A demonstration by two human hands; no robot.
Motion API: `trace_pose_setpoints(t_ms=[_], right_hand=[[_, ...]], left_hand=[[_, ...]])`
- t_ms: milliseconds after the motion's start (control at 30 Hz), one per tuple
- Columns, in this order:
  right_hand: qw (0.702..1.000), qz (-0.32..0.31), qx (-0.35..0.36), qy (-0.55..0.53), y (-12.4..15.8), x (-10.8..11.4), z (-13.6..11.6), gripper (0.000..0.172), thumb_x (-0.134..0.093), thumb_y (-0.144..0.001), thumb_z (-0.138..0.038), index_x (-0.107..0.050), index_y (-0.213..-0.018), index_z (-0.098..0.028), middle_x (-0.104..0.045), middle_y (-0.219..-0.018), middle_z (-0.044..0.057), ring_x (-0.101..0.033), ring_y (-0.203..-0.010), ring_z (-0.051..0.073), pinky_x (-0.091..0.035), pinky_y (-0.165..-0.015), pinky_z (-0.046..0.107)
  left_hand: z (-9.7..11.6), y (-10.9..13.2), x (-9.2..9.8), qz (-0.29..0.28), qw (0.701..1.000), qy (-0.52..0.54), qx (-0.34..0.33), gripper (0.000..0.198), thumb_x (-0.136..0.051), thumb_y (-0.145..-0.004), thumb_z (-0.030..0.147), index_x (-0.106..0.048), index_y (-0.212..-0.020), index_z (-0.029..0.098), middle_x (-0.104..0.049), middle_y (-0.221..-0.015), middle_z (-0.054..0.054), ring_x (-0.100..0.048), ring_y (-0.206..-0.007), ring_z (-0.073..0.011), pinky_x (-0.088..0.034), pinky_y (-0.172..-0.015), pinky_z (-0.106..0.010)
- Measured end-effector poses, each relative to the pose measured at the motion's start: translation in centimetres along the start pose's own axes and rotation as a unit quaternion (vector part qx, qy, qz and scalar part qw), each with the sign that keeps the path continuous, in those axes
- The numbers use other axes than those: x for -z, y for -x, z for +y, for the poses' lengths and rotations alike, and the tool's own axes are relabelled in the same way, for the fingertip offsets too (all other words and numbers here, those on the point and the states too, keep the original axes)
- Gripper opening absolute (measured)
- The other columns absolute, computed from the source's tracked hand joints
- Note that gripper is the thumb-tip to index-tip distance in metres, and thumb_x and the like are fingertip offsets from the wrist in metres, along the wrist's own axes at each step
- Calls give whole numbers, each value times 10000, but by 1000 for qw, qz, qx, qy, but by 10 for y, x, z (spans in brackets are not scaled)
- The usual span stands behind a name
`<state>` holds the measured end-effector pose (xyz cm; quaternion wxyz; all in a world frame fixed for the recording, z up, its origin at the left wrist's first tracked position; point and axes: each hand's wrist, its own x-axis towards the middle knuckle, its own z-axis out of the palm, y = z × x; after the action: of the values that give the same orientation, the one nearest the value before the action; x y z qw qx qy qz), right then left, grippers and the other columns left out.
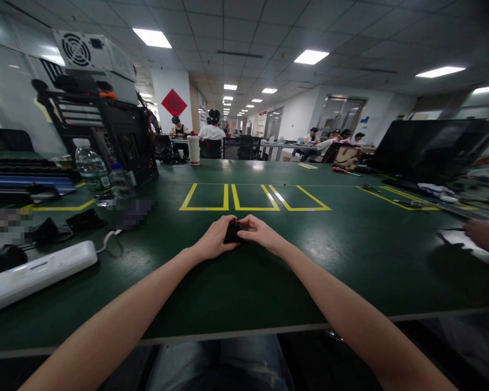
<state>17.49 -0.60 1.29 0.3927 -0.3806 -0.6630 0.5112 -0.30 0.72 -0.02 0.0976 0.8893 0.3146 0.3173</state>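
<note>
Object (231, 232) in my grip is small, black and roughly boxy: my left hand (213, 239) clasps its left side while my right hand (261, 234) pinches its right edge, over the green table (244, 293), just short of the yellow tape outlines (226, 197). My fingers cover much of it, so I cannot tell whether it touches the table. A white power strip (44, 273) lies leftward; another person's hand (483, 236) is cut off at right.

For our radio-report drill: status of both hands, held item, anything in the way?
Left hand, right hand gripping small black object. Object partly hidden. Nothing blocking hands; power strip off to the left.
</note>
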Motion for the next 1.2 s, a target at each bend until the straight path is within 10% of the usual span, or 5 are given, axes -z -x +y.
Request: trace_pose_setpoints(t_ms=[767, 1100, 1200], right_hand=[[998, 7, 3, 67, -4, -1, 7, 360, -551, -666, -131, -454, -1012, -152, -523, -1039, 70, -500, -985, 148, -363, -899, 345], [944, -3, -50, 325, 8, 16, 4, 820, -640, -535, -484, -322, -1224, -171, -337, -1268, 115, -346, -1150, 259, -285, -950, 406], [938, -14, -41, 343, 7, 17, 6, 724, -628, -565, -464, -384, -1184, -180, -361, -1248, 98, -351, -1147, 244, -276, -956, 398]], left_hand=[[-10, -2, -3, -1, 999, 25, 41, 603, -583, -662, 347, -293, -1160, 170, -447, -1095, -101, -465, -995, -247, -368, -854, -406], [-25, -5, -3, -45, 980, 95, 170, 655, -575, -655, 451, -282, -1186, 204, -436, -1114, -105, -454, -1019, -264, -391, -823, -417], [-25, -6, -1, -60, 974, 115, 184, 711, -584, -639, 478, -247, -1210, 221, -441, -1121, -102, -457, -1027, -271, -365, -848, -442]])
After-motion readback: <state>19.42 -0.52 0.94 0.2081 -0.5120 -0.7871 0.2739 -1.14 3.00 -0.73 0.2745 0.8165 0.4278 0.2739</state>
